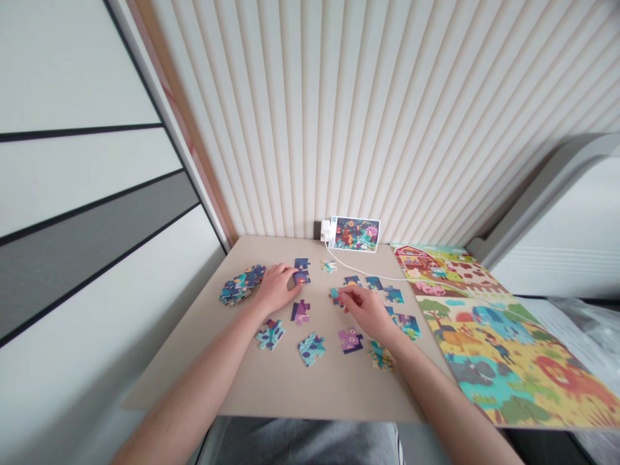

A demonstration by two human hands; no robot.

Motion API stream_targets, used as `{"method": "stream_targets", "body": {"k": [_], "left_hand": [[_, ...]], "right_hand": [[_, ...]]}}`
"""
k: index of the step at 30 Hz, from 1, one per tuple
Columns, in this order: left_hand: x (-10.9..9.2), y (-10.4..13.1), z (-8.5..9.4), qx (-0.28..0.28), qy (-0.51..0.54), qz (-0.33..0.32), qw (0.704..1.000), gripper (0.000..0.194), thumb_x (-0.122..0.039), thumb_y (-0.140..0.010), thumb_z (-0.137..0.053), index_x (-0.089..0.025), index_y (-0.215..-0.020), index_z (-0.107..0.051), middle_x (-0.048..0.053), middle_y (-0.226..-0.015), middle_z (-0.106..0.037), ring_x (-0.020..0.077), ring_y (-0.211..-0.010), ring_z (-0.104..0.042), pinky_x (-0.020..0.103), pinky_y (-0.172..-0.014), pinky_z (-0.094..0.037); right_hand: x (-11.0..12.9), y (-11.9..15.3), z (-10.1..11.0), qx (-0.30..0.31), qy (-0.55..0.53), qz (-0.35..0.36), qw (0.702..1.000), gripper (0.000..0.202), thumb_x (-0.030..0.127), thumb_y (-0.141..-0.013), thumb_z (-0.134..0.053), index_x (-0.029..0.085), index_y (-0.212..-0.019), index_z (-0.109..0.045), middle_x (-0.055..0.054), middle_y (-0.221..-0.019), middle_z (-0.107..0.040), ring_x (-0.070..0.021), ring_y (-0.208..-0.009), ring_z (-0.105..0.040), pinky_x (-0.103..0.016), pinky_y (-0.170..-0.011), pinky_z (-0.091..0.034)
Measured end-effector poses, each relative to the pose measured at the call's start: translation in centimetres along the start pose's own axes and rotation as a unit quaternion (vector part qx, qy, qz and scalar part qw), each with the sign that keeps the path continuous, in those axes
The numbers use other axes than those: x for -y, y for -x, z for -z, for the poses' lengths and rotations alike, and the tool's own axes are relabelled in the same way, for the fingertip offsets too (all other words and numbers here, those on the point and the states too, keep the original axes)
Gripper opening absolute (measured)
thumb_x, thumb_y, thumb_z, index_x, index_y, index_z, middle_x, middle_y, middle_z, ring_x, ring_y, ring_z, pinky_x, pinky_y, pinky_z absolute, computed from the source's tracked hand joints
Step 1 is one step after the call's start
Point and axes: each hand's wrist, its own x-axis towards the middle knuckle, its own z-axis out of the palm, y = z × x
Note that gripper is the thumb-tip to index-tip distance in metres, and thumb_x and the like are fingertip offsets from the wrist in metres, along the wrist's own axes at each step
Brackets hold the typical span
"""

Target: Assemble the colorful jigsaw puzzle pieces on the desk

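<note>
Left hand: the dark blue joined puzzle pieces in mid-frame are touched by the left hand, its fingers loosely spread.
Right hand: the teal-and-red cardboard piece is touched by bunched fingertips of the right hand; whether it is gripped cannot be told.
Pile: overlapping blue-and-teal pieces are seen left of centre.
Cable: the colourful farm puzzle, at right, is crossed by a thin white cable.
Partly hidden: blue-green pieces by the right hand.
</note>
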Motion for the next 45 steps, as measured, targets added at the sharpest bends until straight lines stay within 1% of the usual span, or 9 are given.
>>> {"method": "stream_targets", "body": {"k": [5, 13, 16, 20, 23, 29, 36, 40, 45], "left_hand": [[-0.2, 0.6, 0.8, 0.002, 0.016, -0.020, 1.000, 0.040, -0.046, -0.092, -0.058, -0.024, -0.124, -0.064, 0.010, -0.115, -0.061, 0.0293, -0.114, -0.056, 0.046, -0.103, -0.042], [0.0, 1.7, 1.5, 0.015, -0.005, -0.025, 1.000, 0.041, -0.044, -0.091, -0.059, -0.024, -0.126, -0.063, 0.009, -0.119, -0.060, 0.0298, -0.116, -0.055, 0.046, -0.105, -0.041], [0.3, 1.7, 1.2, 0.023, -0.011, -0.021, 0.999, 0.041, -0.044, -0.090, -0.059, -0.023, -0.125, -0.063, 0.009, -0.119, -0.060, 0.0299, -0.116, -0.055, 0.046, -0.104, -0.041], [0.4, 1.6, 0.9, 0.021, -0.018, -0.017, 0.999, 0.041, -0.043, -0.091, -0.057, -0.022, -0.126, -0.062, 0.010, -0.120, -0.060, 0.0302, -0.117, -0.056, 0.046, -0.104, -0.041], [0.3, 1.6, 0.8, 0.020, -0.019, -0.015, 1.000, 0.041, -0.043, -0.092, -0.057, -0.022, -0.127, -0.063, 0.010, -0.122, -0.060, 0.0302, -0.117, -0.055, 0.046, -0.105, -0.040], [0.0, 1.8, 1.2, 0.016, -0.004, -0.016, 1.000, 0.047, -0.045, -0.095, -0.053, -0.020, -0.134, -0.058, 0.012, -0.124, -0.060, 0.0294, -0.118, -0.056, 0.045, -0.105, -0.042], [-1.4, 2.4, 5.2, -0.007, 0.008, -0.046, 0.999, 0.038, -0.040, -0.100, -0.047, -0.019, -0.128, -0.062, 0.011, -0.123, -0.062, 0.0261, -0.115, -0.059, 0.042, -0.104, -0.045], [-3.6, 5.9, 7.6, 0.024, 0.011, -0.086, 0.996, 0.029, -0.032, -0.100, -0.050, -0.022, -0.123, -0.064, 0.008, -0.118, -0.065, 0.0243, -0.111, -0.061, 0.042, -0.103, -0.046], [-5.8, 12.4, 6.3, 0.019, 0.039, -0.071, 0.997, 0.027, -0.021, -0.100, -0.048, -0.025, -0.121, -0.065, 0.006, -0.116, -0.065, 0.0220, -0.108, -0.061, 0.040, -0.097, -0.050]], "right_hand": [[0.6, 0.2, 0.5, -0.004, 0.029, 0.009, 1.000, 0.032, 0.044, -0.096, -0.052, 0.021, -0.105, -0.072, -0.004, -0.081, -0.073, -0.0183, -0.067, -0.066, -0.030, -0.064, -0.051], [0.0, -0.5, 3.6, -0.096, 0.044, -0.022, 0.994, 0.035, 0.047, -0.094, -0.053, 0.020, -0.102, -0.073, -0.004, -0.077, -0.072, -0.0178, -0.062, -0.061, -0.029, -0.056, -0.047], [0.4, -0.1, 4.7, -0.085, 0.074, -0.015, 0.994, 0.036, 0.048, -0.094, -0.053, 0.019, -0.100, -0.074, -0.004, -0.077, -0.072, -0.0176, -0.063, -0.061, -0.028, -0.057, -0.047], [2.3, 2.6, 5.1, -0.047, 0.151, 0.018, 0.987, 0.027, 0.039, -0.096, -0.053, 0.022, -0.103, -0.073, -0.005, -0.095, -0.076, -0.0206, -0.080, -0.068, -0.032, -0.073, -0.052], [3.9, 6.1, 3.9, -0.036, 0.209, 0.053, 0.976, 0.022, 0.032, -0.099, -0.051, 0.024, -0.105, -0.072, -0.006, -0.104, -0.075, -0.0244, -0.097, -0.069, -0.036, -0.087, -0.052], [4.9, 12.1, -0.5, -0.006, 0.212, 0.108, 0.971, 0.023, 0.020, -0.100, -0.050, 0.026, -0.113, -0.068, -0.007, -0.109, -0.071, -0.0240, -0.104, -0.064, -0.039, -0.092, -0.052], [5.4, 12.9, -4.0, -0.008, 0.237, 0.142, 0.961, 0.028, 0.018, -0.099, -0.052, 0.027, -0.121, -0.065, -0.007, -0.113, -0.067, -0.0244, -0.107, -0.062, -0.043, -0.097, -0.051], [6.0, 12.0, -5.9, -0.019, 0.296, 0.137, 0.945, 0.031, 0.028, -0.096, -0.061, 0.029, -0.127, -0.063, -0.009, -0.122, -0.065, -0.0291, -0.113, -0.060, -0.048, -0.097, -0.051], [5.9, 11.3, -7.4, -0.015, 0.288, 0.137, 0.948, 0.026, 0.031, -0.094, -0.065, 0.028, -0.120, -0.067, -0.009, -0.125, -0.064, -0.0286, -0.115, -0.060, -0.050, -0.102, -0.049]]}}
